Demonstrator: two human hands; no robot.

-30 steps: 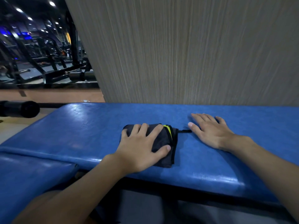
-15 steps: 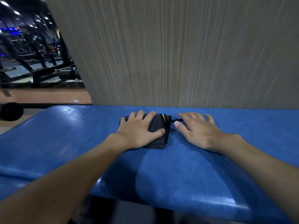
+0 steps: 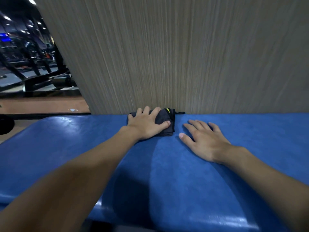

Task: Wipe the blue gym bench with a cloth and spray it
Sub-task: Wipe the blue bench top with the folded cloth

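Head view, read from left to right. At the far left, dark gym machines [image 3: 33, 67] stand under ceiling lights beyond a strip of brown floor [image 3: 41, 105], and a black roller [image 3: 5, 124] shows at the left edge of the frame. The blue padded desk [image 3: 66, 148] spans the whole width, glossy with reflected light on its left part and along its near edge. My left forearm crosses it from the near left toward the far middle. My left grip [image 3: 147, 124] lies wide and flat, fingers spread and straight, pressing down on the cloth [image 3: 164, 117]; the thumb rests along the cloth's near right part. The cloth is dark and folded, with a yellow-green mark and a short black loop at its far right corner. It sits on the far edge of the desk, right against the foot of the wood-grain wall panel [image 3: 184, 56] that rises behind the desk and fills most of the background. A dark shadow falls on the desk near me, between my two forearms. Just right of the cloth and apart from it, my right grip [image 3: 204, 139] is also wide, palm down on the bare blue surface, fingers straight and holding nothing. My right forearm runs off toward the near right corner.
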